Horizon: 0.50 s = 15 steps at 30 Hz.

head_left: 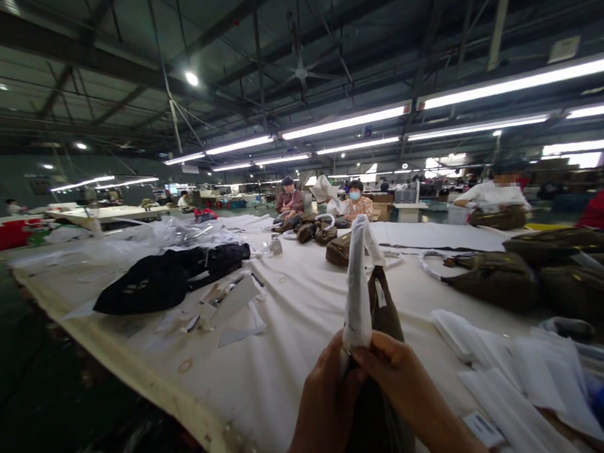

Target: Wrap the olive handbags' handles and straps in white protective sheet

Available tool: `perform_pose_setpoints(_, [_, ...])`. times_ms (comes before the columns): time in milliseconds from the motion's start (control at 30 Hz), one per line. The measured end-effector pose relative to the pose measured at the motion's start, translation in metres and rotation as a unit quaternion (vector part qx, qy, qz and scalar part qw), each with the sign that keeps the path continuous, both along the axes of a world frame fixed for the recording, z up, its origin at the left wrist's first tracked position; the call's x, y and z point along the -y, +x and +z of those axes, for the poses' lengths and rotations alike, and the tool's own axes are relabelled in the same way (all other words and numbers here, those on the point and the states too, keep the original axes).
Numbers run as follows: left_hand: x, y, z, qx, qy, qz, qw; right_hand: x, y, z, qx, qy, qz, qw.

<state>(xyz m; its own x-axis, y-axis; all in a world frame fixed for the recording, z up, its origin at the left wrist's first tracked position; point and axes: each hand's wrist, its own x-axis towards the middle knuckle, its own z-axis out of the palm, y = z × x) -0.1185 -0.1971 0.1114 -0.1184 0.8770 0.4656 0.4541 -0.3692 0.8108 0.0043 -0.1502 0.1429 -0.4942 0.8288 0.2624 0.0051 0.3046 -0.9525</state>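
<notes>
A dark olive bag stands upright in front of me, its strap wrapped in white paper or foam and looped up above it. My left hand is closed around the lower end of the wrapped strap. From the other side my right hand pinches the same end with thumb and fingers, and both hands touch there. Further up, a small white tag shows near the bag's top edge. The bag's lower part is partly hidden behind my hands.
White sheets lie at the right, beyond them several olive bags. A black garment or bag, paper scraps and clear plastic lie left on the cloth-covered table. Co-workers sit across the table.
</notes>
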Motion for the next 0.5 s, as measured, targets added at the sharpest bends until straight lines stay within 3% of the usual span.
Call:
perform_pose_setpoints(133, [-0.001, 0.001, -0.013, 0.01, -0.003, 0.055, 0.998, 0.003, 0.005, -0.001, -0.03, -0.002, -0.017, 0.999])
perform_pose_setpoints(267, [-0.001, 0.002, -0.022, -0.025, 0.011, 0.063, 0.998, 0.01, 0.005, -0.007, -0.065, -0.007, -0.054, 0.996])
perform_pose_setpoints(333, [-0.001, 0.002, -0.024, -0.025, 0.011, 0.103, 0.994, 0.015, 0.003, -0.012, -0.093, -0.006, -0.061, 0.994])
perform_pose_setpoints(500, [0.001, 0.004, -0.019, -0.043, -0.03, 0.177, 0.983, 0.021, 0.006, -0.015, -0.078, 0.086, -0.093, 0.989])
